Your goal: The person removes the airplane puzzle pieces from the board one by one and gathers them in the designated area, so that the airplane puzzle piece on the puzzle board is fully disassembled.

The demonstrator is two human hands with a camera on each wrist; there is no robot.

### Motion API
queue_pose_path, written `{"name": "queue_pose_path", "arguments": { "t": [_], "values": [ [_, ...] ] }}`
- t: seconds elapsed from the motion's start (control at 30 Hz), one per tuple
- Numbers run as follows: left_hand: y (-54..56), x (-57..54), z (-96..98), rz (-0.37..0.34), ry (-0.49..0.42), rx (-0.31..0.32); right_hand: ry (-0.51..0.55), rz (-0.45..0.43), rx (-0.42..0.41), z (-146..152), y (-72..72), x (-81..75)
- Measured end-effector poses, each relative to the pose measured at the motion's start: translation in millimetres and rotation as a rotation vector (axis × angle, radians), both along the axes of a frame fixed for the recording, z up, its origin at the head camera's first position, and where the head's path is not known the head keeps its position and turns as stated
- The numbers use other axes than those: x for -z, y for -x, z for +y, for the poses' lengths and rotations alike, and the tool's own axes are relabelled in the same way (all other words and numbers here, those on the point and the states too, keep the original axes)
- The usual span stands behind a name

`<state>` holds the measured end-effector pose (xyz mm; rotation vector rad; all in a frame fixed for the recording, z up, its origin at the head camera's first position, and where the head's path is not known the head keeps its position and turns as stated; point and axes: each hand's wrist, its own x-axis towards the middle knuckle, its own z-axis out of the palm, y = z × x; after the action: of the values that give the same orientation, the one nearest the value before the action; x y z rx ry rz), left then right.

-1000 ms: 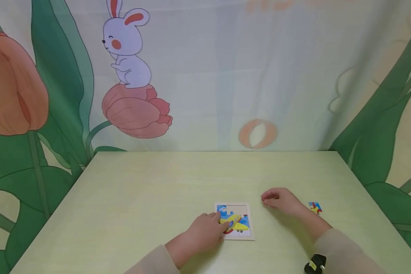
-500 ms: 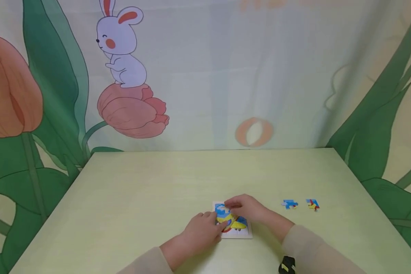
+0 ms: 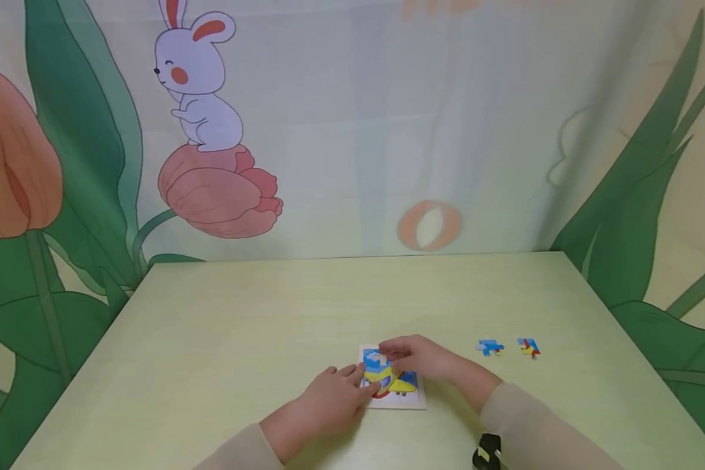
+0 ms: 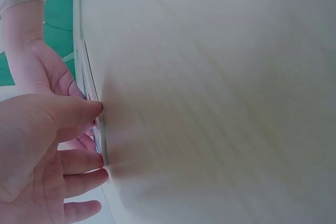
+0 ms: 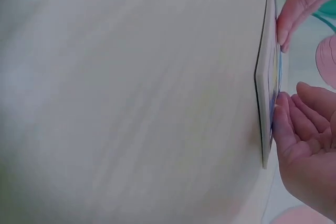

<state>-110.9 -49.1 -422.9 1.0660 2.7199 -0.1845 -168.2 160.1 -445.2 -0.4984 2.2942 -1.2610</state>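
A square airplane jigsaw puzzle in a pale tray lies near the front of the table, showing a yellow plane on blue sky. My left hand rests over its left side, with the thumb across the picture and fingertips at the tray's edge. From the right, my right hand reaches over the upper part of the puzzle and covers some of it. In the right wrist view, the right fingertips touch the puzzle surface while the thumb stands apart. In the left wrist view, the left thumb meets the tray edge.
Two loose jigsaw pieces lie right of the tray: a mostly blue piece and a blue, yellow and red piece. A curtain printed with a rabbit and tulips hangs behind the pale table.
My right hand has moved left from beside the tray onto the puzzle, uncovering the mostly blue piece. My left hand keeps its place on the tray. The head view has shifted slightly.
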Motion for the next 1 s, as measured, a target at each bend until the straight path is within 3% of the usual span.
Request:
{"name": "queue_pose_path", "arguments": {
  "t": [0.13,0.4,0.6,1.0],
  "values": [
    [-0.8,0.4,-0.4,-0.021,-0.008,-0.028,0.035,-0.023,0.032,0.1,2.7,0.8],
    [-0.6,7.6,0.3,0.012,-0.014,-0.034,0.019,-0.013,0.047,-1.0,6.1,5.2],
    [-0.7,9.8,0.6,-0.016,-0.010,-0.045,0.032,-0.032,0.054,-1.3,4.3,3.6],
    [-1.6,11.1,-0.2,0.000,-0.040,-0.046,0.079,-0.069,0.149,-2.8,7.2,5.1]
  ]
}}
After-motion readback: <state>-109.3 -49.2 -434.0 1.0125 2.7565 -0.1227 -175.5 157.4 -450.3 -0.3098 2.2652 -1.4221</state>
